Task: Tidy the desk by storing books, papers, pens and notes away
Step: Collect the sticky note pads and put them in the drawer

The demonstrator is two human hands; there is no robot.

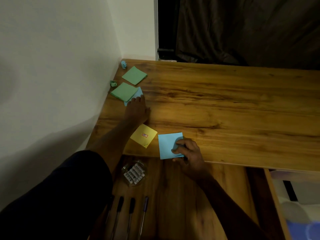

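At the desk (pixel 225 101) by the wall, the left hand (pixel 137 110) lies flat, grip apart. Its fingertips press a blue note (pixel 139 94) that pokes out from under a green note (pixel 124 91) just ahead of the grip, and a second green note (pixel 134 75) sits beyond. A yellow note (pixel 143 135) lies between the two hands (nearer the left wrist). The right hand (pixel 188 153) has its grip clamped on a blue pad (pixel 168 144) at the desk's near edge, fingers curled on top. The left hand looks best placed to draw the far notes back toward the drawer (pixel 181 196), where pens (pixel 129 215) lie.
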